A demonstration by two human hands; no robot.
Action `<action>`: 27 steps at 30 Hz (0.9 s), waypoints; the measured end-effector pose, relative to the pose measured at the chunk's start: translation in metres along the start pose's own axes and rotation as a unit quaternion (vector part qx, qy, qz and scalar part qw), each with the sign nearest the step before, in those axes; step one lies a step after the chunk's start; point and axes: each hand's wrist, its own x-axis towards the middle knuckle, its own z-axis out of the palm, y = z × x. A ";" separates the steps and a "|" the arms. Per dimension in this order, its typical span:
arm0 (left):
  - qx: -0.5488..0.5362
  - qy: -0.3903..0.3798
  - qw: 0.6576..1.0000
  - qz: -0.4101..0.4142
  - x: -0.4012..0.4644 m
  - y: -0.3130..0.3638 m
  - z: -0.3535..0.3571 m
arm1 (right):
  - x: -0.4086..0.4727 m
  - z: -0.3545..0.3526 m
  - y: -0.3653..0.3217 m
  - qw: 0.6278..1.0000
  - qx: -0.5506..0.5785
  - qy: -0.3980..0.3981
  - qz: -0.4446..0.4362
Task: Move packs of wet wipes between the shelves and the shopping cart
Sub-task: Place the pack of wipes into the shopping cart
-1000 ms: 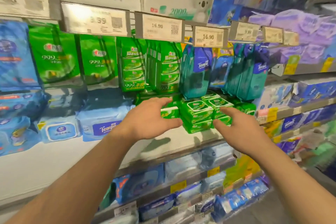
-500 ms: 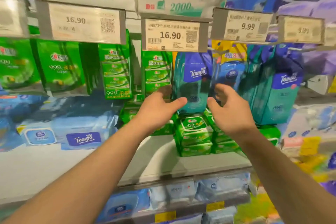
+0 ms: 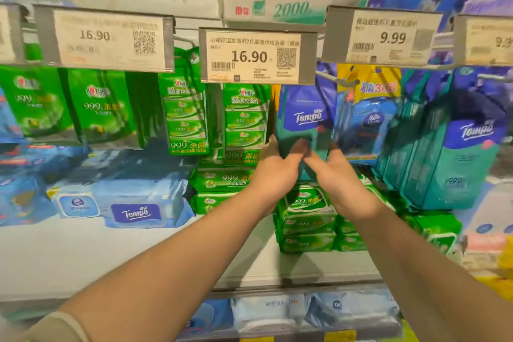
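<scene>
both hands have closed in on the hanging teal tempo pack (image 3: 301,125) since half a second ago. left hand (image 3: 273,172) and right hand (image 3: 337,175) grip its lower edge, thumbs in front. it hangs on its hook; lifting off and carting remain.

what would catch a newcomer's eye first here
Both hands meet at the centre: the left hand and right hand hold the lower end of a hanging teal Tempo pack. Just above it hangs a price tag reading 16.90. Green packs are stacked on the shelf below the hands.
</scene>
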 end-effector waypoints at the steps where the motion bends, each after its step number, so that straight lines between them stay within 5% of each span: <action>1: -0.005 0.014 1.000 0.008 0.001 0.001 0.003 | 0.001 0.002 0.000 1.000 0.008 0.002 0.002; 5: -0.023 0.063 0.998 0.007 0.000 0.004 0.003 | 0.002 0.005 0.010 0.999 0.047 0.022 -0.007; 11: -0.049 0.036 0.998 -0.010 -0.022 0.014 0.000 | -0.019 0.008 0.006 0.989 0.144 0.038 0.003; 19: 0.025 0.057 0.997 0.053 -0.077 0.022 -0.012 | -0.079 0.010 -0.013 0.977 0.169 0.058 -0.114; 27: 0.028 0.039 0.990 0.130 -0.150 0.038 -0.015 | -0.130 0.009 -0.015 0.963 0.227 0.099 -0.104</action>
